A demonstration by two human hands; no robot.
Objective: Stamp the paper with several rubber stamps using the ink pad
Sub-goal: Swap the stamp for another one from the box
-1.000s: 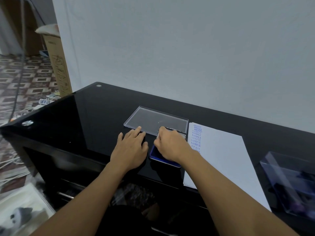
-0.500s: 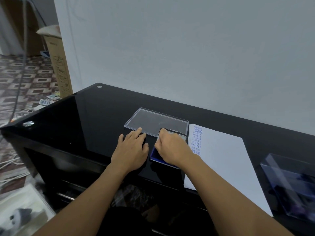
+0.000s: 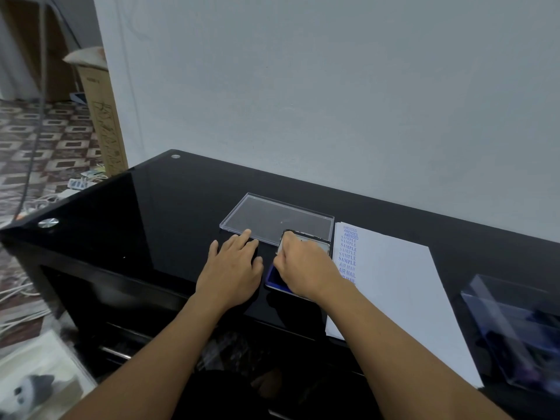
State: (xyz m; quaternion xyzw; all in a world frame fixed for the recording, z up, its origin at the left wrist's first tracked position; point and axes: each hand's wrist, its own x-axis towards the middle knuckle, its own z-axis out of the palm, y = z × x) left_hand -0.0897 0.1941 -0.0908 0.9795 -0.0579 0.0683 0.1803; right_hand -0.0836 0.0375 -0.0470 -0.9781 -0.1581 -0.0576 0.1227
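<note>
A blue ink pad (image 3: 273,277) lies open on the black glass table (image 3: 145,213), its white-lined lid (image 3: 315,241) tipped back. My right hand (image 3: 303,265) is down on the pad with its fingers curled round a rubber stamp, which the hand hides. My left hand (image 3: 231,268) lies flat on the table just left of the pad, fingers straight. The white paper (image 3: 400,286) sits right of the pad. A column of blue prints (image 3: 348,253) runs down its left edge, reading AMENDED, SAMPLE and AIR MAIL.
A clear plastic lid (image 3: 272,218) lies flat behind my hands. A clear box (image 3: 512,325) with dark stamps inside stands at the table's right edge. A grey wall is close behind the table. A cardboard box (image 3: 104,125) and cables are on the floor to the left.
Both hands stay in nearly the same place, the right one still down on the ink pad. Only the view has shifted slightly.
</note>
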